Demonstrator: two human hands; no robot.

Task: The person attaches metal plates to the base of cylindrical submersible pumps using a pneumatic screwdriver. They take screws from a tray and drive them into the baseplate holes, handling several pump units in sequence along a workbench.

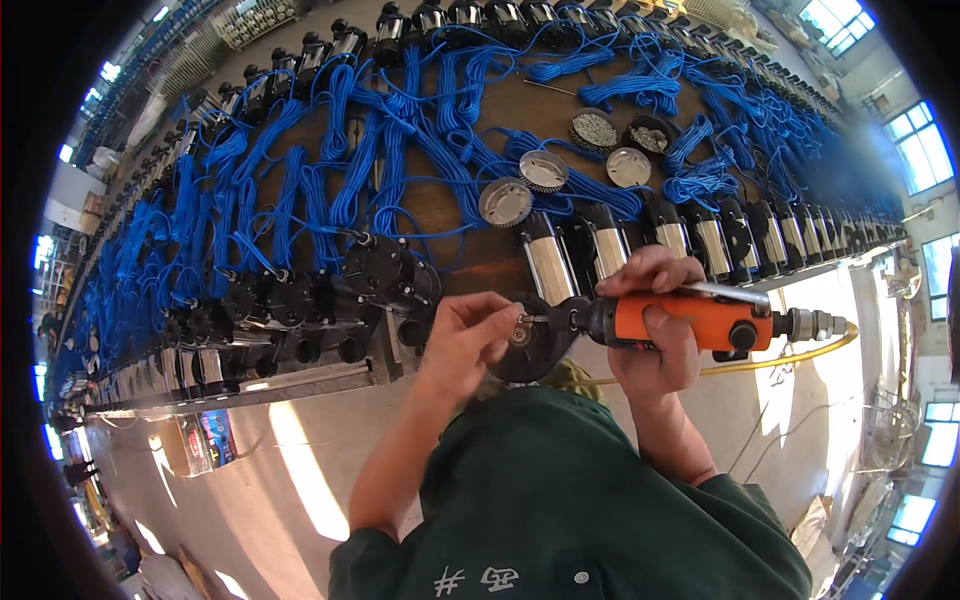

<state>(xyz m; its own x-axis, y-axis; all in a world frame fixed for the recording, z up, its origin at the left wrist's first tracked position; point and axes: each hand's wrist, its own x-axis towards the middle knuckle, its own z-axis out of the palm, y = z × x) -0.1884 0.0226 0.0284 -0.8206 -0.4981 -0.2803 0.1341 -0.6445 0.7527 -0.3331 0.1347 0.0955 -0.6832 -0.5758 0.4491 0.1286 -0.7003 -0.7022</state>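
Smooth orange plastic-looking tool body [700,318], glossy metal cylinders [551,264], matt green cloth garment [580,490]

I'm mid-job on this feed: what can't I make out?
Head view: palm of the right hand, hidden behind the orange power tool.
Head view: thin metal piece, partly covered by fingers of the left hand.
Head view: far-right blue cables, blurred by haze.
Head view: small pale parts, too small to identify.
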